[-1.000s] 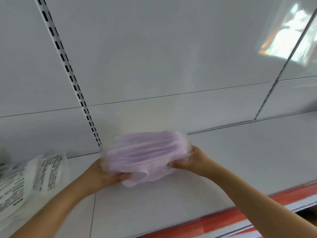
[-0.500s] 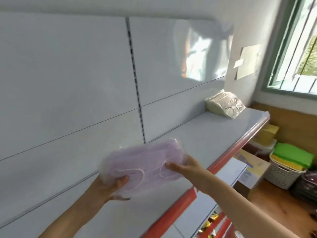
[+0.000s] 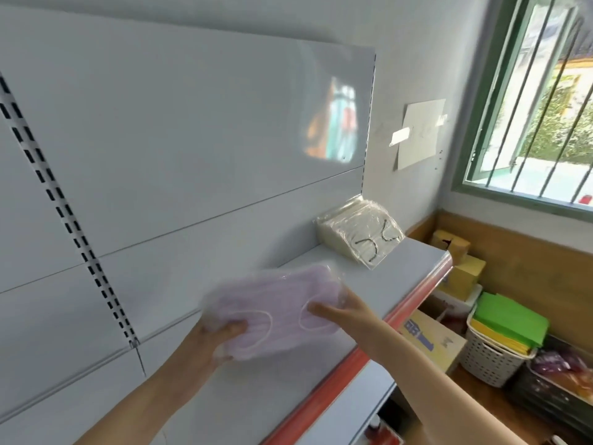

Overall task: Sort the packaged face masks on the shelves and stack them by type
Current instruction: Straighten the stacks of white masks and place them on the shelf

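A clear-wrapped pack of pale purple face masks (image 3: 276,306) hangs just above the white shelf (image 3: 378,284), blurred by motion. My left hand (image 3: 215,338) grips its near left end, thumb on top. My right hand (image 3: 337,313) holds its right end, fingers on the wrap. Farther along the shelf, against the back panel at the right end, leans a stack of cream-white masks with dark ear loops (image 3: 359,232) in clear wrap.
The shelf has a red front strip (image 3: 407,313). A slotted upright (image 3: 64,216) runs down the back panel. Below right are cardboard boxes (image 3: 430,338), a white basket with green and yellow sheets (image 3: 503,342) and a barred window (image 3: 539,101).
My view has swung right along the shelf. Both hands have carried the purple pack to the right, nearer the cream-white stack; the printed white packs at the left are out of view.
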Motion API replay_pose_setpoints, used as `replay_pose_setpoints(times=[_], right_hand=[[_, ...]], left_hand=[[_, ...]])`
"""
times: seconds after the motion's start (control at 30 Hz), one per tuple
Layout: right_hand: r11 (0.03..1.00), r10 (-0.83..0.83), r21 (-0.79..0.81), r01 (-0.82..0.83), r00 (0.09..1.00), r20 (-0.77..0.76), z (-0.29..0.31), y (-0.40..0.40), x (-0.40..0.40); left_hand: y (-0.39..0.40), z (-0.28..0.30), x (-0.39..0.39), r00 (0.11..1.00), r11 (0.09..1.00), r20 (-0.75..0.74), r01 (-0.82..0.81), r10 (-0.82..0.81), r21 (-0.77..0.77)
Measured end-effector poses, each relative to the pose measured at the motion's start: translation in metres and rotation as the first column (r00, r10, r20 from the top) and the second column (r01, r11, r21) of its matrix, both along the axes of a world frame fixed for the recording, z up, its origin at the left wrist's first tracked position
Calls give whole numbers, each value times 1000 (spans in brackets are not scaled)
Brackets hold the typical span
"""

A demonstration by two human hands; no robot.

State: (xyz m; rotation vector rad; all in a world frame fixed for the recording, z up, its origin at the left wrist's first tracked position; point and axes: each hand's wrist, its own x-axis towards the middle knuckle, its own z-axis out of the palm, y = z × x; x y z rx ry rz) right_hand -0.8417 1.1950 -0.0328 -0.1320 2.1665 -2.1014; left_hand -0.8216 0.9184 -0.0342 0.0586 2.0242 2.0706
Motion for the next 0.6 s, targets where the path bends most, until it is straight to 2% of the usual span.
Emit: replay_pose_setpoints(times=[0.1, 0.23, 0.37, 0.43, 0.5, 0.53, 0.6], right_hand=[[1000, 17, 16, -17, 1000, -8, 3, 17, -47], [986, 133, 107, -125, 988, -73, 23, 36, -119], [956, 199, 232, -181, 978, -57, 34, 41, -176], [897, 209, 403, -180, 977, -29, 24, 36, -191], [807, 212, 579, -116, 972, -100, 14, 32, -192], [809, 220, 580, -98, 965, -145, 8, 31, -193], [887, 198, 447, -113, 969, -149, -4, 32, -199]], left_hand=[[20, 1, -36, 998, 998, -55, -42, 39, -39], [31, 0, -93, 972, 977, -191, -164, 137, -136], [49, -8, -121, 919, 890, -216, -379, 330, -253], [59, -21, -124, 907, 865, -172, -420, 385, -275], [69, -32, -123, 874, 838, -177, -484, 452, -252], [76, -36, -124, 846, 814, -188, -532, 499, -232], [90, -39, -129, 796, 776, -237, -600, 557, -194]])
